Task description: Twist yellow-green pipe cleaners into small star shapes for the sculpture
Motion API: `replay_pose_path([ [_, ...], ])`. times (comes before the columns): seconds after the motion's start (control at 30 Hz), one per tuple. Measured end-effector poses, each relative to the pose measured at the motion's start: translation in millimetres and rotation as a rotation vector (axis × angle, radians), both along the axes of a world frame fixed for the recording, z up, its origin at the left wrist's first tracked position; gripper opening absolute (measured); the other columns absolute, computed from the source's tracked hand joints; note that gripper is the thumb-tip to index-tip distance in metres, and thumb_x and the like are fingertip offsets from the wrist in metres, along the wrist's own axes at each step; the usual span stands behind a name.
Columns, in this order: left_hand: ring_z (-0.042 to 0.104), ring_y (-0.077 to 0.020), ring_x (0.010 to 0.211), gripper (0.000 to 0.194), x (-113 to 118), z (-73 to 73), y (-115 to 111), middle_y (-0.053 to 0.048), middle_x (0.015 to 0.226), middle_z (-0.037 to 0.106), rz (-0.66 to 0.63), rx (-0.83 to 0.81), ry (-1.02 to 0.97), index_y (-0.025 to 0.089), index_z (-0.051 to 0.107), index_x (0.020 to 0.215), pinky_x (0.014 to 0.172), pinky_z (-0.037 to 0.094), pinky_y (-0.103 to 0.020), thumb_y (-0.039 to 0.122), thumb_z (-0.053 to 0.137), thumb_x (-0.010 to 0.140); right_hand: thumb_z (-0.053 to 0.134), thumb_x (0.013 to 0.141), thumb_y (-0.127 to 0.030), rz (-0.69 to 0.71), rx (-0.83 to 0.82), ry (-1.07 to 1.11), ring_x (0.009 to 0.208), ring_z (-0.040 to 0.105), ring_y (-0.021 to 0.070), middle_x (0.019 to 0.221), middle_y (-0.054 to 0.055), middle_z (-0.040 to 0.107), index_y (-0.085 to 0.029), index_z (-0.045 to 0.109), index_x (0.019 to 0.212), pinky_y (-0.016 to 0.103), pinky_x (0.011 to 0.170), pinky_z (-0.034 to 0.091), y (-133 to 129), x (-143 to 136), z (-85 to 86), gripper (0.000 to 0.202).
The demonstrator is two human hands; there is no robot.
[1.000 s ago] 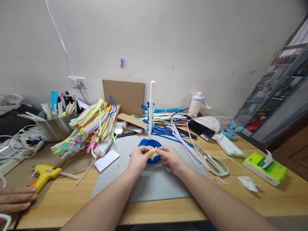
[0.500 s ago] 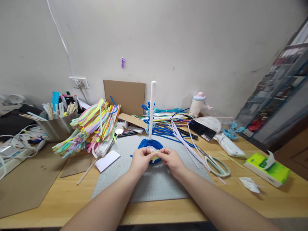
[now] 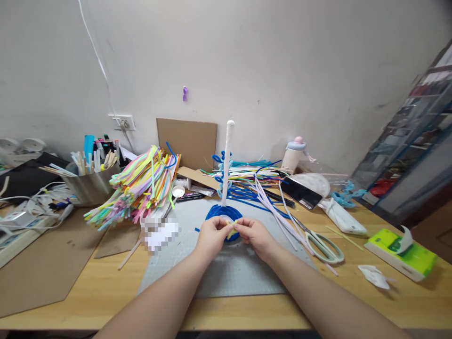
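So, table [image 3: 81, 306]: wood, fills the lower frame, clutter along its far side.
Mat [image 3: 247, 282]: grey, lower centre, under both forearms.
Stem bundle [image 3: 137, 186]: multicoloured, left of centre, fanned toward lower left.
White rod [image 3: 228, 165]: centre, close to vertical, top leaning slightly right; foot at the far edge of the blue base.
Left hand [image 3: 211, 238]: just below centre, thumb and forefinger pinched on the yellow piece from its left, no wide gap.
Right hand [image 3: 257, 237]: mirror of that, pinching from the right, other fingers curled.
Blue base [image 3: 215, 211]: round, wound-looking, below frame centre, partly covered by the fingers.
Yellow piece [image 3: 230, 230]: below the rod, between both sets of fingertips, neither hand clearly nearer; overlaps the base in view. Small and part hidden, so can't call its long axis or whether it touches the base.
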State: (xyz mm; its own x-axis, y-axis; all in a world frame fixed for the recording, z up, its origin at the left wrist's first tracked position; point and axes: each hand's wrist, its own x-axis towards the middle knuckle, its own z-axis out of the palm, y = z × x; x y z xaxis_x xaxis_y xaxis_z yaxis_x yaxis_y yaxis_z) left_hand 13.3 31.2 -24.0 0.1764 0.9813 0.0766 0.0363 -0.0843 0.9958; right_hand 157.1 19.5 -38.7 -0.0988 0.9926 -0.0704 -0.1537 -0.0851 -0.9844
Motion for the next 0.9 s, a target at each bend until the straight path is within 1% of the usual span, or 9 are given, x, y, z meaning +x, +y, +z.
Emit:
replay_pose_path([
  [0.1,0.048,-0.0109,0.051,0.026,0,-1.0,0,0.0,0.055,0.057,-0.015,-0.006,-0.017,0.014,0.055,0.058,0.054,0.037,-0.024,0.036,0.069,0.06,0.072,0.064,-0.038,-0.006,0.016,0.002,0.04,0.027,0.0036,0.051,-0.004,0.049,-0.013,0.063,0.069,0.021,0.041,0.015,2,2,-3.3,0.027],
  [0.23,0.048,-0.0111,0.052,0.026,0,-4.8,1,0.0,0.056,0.057,-0.009,0.018,0.008,0.014,0.055,0.06,0.054,0.037,-0.024,0.037,0.067,0.062,0.072,0.064,-0.038,0.016,-0.016,0.018,0.039,0.026,0.0034,0.047,-0.006,0.045,-0.014,0.062,0.068,0.021,0.04,0.014,2,1,-5.0,0.027],
  [0.43,0.046,-0.0102,0.052,0.026,-1,-12.0,3,0.002,0.056,0.053,0.011,0.059,0.085,0.015,0.052,0.06,0.052,0.035,-0.022,0.037,0.066,0.064,0.07,0.065,-0.039,0.036,-0.035,0.015,0.038,0.026,0.0037,0.046,-0.007,0.043,-0.015,0.06,0.069,0.021,0.04,0.014,1,0,-4.1,0.026],
  [0.7,0.045,-0.01,0.052,0.028,-1,-10.4,2,0.003,0.055,0.052,-0.005,0.087,0.103,0.015,0.051,0.059,0.052,0.034,-0.022,0.039,0.065,0.066,0.071,0.063,-0.04,0.034,-0.054,0.017,0.037,0.026,0.0038,0.043,-0.009,0.04,-0.015,0.056,0.069,0.02,0.039,0.015,1,0,-1.4,0.029],
  [0.83,0.045,-0.0103,0.052,0.027,-1,-13.8,3,0.003,0.055,0.052,0.005,0.096,0.128,0.016,0.052,0.06,0.052,0.034,-0.023,0.039,0.064,0.067,0.07,0.064,-0.039,0.048,-0.057,0.02,0.037,0.025,0.0038,0.043,-0.009,0.039,-0.016,0.056,0.07,0.02,0.039,0.014,1,0,-3.1,0.028],
  [0.9,0.047,-0.0111,0.054,0.026,0,-12.1,5,0.002,0.056,0.053,-0.006,0.094,0.14,0.016,0.052,0.061,0.053,0.036,-0.023,0.039,0.062,0.068,0.071,0.065,-0.038,0.051,-0.054,0.026,0.037,0.025,0.0037,0.043,-0.009,0.038,-0.016,0.056,0.069,0.02,0.039,0.013,1,1,-3.0,0.027],
])
